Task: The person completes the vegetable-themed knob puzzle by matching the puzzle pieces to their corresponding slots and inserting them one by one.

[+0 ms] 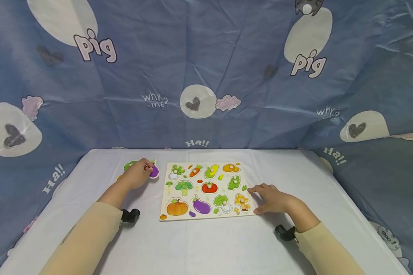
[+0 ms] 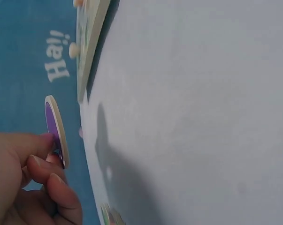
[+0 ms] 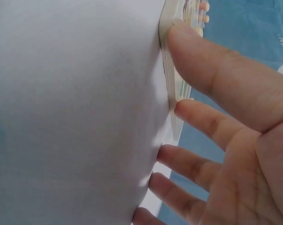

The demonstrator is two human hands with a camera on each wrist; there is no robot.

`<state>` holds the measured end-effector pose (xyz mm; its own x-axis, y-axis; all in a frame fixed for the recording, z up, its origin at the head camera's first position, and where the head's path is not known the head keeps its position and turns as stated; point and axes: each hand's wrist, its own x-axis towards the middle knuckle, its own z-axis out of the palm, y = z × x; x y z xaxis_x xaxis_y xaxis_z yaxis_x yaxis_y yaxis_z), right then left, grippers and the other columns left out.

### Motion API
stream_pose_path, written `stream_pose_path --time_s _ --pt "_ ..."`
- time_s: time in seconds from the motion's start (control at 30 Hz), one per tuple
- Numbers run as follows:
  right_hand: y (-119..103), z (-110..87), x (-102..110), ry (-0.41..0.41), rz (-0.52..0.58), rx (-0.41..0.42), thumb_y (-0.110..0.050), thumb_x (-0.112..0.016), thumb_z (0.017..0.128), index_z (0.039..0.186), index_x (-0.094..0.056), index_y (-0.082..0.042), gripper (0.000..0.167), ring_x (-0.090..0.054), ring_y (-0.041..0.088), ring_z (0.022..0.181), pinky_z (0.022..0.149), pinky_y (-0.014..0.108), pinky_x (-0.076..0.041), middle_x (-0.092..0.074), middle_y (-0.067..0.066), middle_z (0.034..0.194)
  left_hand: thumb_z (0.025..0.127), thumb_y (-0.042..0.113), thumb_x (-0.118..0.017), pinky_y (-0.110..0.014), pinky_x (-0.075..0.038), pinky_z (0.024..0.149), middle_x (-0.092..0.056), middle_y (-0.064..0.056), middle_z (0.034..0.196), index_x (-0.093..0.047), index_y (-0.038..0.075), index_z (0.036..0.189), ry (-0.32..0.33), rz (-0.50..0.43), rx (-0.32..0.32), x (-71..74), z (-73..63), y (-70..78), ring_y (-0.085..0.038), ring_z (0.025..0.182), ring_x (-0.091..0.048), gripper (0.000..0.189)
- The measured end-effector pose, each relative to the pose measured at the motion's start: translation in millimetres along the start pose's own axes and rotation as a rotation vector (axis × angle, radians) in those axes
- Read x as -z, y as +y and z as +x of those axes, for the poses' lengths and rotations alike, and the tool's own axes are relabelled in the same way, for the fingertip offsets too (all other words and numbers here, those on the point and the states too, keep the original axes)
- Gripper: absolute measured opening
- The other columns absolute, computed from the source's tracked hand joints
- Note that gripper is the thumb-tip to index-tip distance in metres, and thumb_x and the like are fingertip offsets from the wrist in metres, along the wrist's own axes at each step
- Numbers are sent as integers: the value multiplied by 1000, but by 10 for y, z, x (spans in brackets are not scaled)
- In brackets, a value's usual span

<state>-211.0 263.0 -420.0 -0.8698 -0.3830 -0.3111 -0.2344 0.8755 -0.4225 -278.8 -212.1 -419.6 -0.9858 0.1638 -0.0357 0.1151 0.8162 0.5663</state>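
Note:
My left hand (image 1: 135, 175) pinches a purple eggplant puzzle piece (image 1: 154, 172) between thumb and fingers, left of the board. In the left wrist view the eggplant piece (image 2: 52, 117) is held edge-on above the white cloth, its shadow beneath. The vegetable puzzle board (image 1: 197, 194) lies flat in the middle, with small knobs on several pieces such as the tomato (image 1: 210, 187) and mushroom (image 1: 242, 202). At its right edge rests my right hand (image 1: 272, 200), fingers spread. Thumb and index fingertip touch the board's side in the right wrist view.
Partly hidden behind the left hand lie more puzzle pieces, one a green-topped piece (image 1: 129, 165). A white cloth (image 1: 206, 248) covers the table. Blue printed fabric (image 1: 206, 130) rises behind it and along both sides.

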Motion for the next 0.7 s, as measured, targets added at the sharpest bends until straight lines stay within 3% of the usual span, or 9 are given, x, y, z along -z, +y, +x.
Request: stream_pose_path --time_s 0.17,0.4,0.7 --pt "6 -1 -4 -1 -1 0 -34 -85 79 145 -51 -16 77 -32 45 139 106 67 -32 -39 19 153 105 15 -51 -35 -46 74 -59 -12 102 -55 2 115 -25 -36 -24 -73 -121 114 -24 87 -54 17" --pt "10 2 -13 -1 1 8 -34 -85 79 145 -51 -15 77 -31 45 139 107 67 -32 -39 20 153 104 17 -56 -29 -48 62 -60 -11 103 -56 6 115 -93 -76 -49 -197 -240 339 -19 74 -53 16" --pt "-2 14 -9 -5 -17 11 -35 -84 80 146 -50 -15 77 -32 45 138 106 66 -33 -39 20 152 102 15 -58 -31 -46 66 -58 -5 96 -58 9 107 -133 -123 -127 -337 -356 512 -18 78 -52 7"
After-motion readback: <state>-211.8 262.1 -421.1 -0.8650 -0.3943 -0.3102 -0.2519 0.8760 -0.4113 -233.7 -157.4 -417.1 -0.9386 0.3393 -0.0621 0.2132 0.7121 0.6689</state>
